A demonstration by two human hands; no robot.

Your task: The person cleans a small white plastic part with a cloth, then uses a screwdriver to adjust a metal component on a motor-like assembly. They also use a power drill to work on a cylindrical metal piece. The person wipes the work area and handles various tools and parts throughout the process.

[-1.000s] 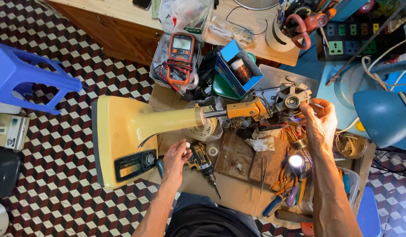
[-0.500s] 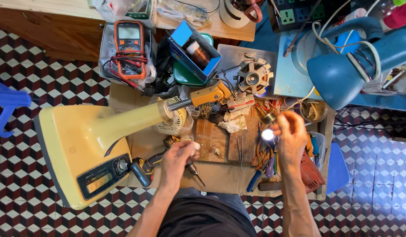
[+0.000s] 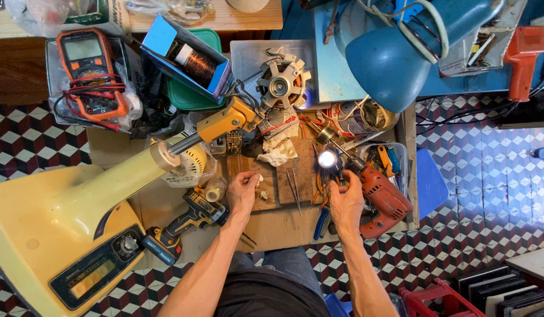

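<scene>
My left hand (image 3: 242, 191) rests on a wooden board (image 3: 284, 202) on the low workbench. Its fingertips are pinched on a small white piece (image 3: 261, 184). My right hand (image 3: 345, 202) lies among the tools to the right, with its fingers curled round the dark body of a small lit torch (image 3: 328, 158). A red electric drill (image 3: 385, 198) touches that hand's right side. Metal tweezers (image 3: 294, 189) lie on the board between my hands. A yellow-and-black cordless drill (image 3: 187, 223) lies left of my left wrist.
A cream fan stand (image 3: 66, 235) with a control panel lies across the left, its pole reaching a yellow joint (image 3: 225, 120). Behind are a fan motor (image 3: 281, 82), a multimeter (image 3: 87, 64), a blue box with a copper coil (image 3: 190, 58) and a blue desk lamp (image 3: 395, 58).
My right hand came down from the fan motor to the lit torch beside the red drill. My left hand moved from the cordless drill onto the board. The camera's view shifted.
</scene>
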